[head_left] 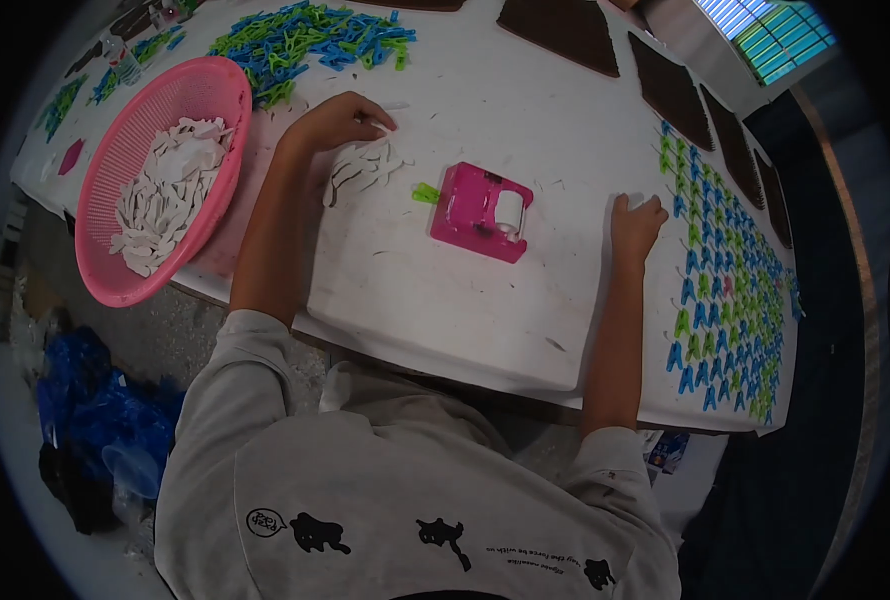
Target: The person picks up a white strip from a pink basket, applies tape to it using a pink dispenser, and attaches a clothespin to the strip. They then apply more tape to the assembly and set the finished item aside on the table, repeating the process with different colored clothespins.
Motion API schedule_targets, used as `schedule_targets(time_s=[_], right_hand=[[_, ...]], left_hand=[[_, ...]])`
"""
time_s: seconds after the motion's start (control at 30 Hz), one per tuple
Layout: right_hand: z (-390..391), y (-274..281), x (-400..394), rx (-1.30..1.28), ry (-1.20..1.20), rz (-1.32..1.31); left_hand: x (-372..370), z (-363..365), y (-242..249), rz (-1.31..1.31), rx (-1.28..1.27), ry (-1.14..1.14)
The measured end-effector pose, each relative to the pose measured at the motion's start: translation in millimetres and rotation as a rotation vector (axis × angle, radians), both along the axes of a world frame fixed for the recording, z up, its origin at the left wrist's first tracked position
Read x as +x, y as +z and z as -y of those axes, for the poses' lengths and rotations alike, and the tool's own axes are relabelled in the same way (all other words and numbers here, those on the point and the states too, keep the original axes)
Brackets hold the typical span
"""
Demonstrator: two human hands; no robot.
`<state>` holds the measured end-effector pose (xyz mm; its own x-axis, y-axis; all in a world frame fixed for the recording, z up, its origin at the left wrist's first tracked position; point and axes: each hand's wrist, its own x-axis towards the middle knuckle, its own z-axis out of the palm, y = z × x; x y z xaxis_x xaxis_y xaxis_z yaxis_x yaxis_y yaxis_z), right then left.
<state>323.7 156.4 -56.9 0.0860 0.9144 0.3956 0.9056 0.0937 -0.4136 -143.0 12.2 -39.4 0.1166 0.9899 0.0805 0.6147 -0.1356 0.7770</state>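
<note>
My left hand is at the top edge of a small pile of white strips, its fingers curled down and its fingertips touching or just above them. Whether a strip is between those fingers I cannot make out. My right hand rests on the table just left of the laid-out clips, thumb and forefinger apart, with nothing clearly held. Between my hands stands a pink tape dispenser with a white roll. A green plastic clip lies against its left side.
A pink basket of white pieces leans at the left edge. Behind it is a heap of blue and green clips. Rows of clips cover the right side. Dark brown slabs line the far edge; a bottle stands far left.
</note>
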Motion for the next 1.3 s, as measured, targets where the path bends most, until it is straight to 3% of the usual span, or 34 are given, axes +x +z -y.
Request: schedule_targets(time_s=[0.07,0.13,0.2,0.23,0.33,0.37,0.43,0.47,0.53,0.57,0.67,0.8,0.87,0.97,1.13,1.3], right_hand=[[6,8,-6,-0.025,0.021,0.013],[10,4,-7,-0.052,0.028,0.021],[8,4,-5,0.196,0.098,-0.015],[15,7,-5,0.199,0.075,-0.026],[35,25,-31,0.383,0.359,-0.165],[43,30,-41,0.397,0.346,-0.169],[63,39,-60,0.403,0.625,-0.325],[75,43,-66,0.404,0.618,-0.328],[99,45,-76,0.297,0.878,-0.481],[107,42,-79,0.29,0.866,-0.487],[113,38,-80,0.343,0.954,-0.355],[119,31,-84,0.294,0.917,-0.458],[120,37,-84,0.277,0.907,-0.469],[124,45,-86,0.295,0.868,-0.41],[121,38,-84,0.185,0.855,-0.455],[119,42,-86,0.251,0.92,-0.43]], left_hand=[[1,2,2,0.014,-0.016,-0.035],[5,3,4,-0.009,0.033,0.068],[17,-1,4,0.001,0.079,0.125],[23,-3,7,0.021,0.13,0.202],[75,3,28,0.088,0.377,0.216],[87,-1,28,0.137,0.438,0.178],[117,6,36,0.086,0.593,0.089],[131,11,41,0.038,0.738,0.012],[158,23,51,0.033,0.799,-0.014],[165,26,52,0.036,0.864,-0.03],[171,28,45,0.052,0.905,-0.071],[178,30,37,0.165,0.792,0.009],[184,25,33,0.461,0.777,0.082],[174,22,28,0.3,0.809,0.02],[181,29,33,0.305,0.701,0.006],[182,23,29,0.389,0.736,0.025]])
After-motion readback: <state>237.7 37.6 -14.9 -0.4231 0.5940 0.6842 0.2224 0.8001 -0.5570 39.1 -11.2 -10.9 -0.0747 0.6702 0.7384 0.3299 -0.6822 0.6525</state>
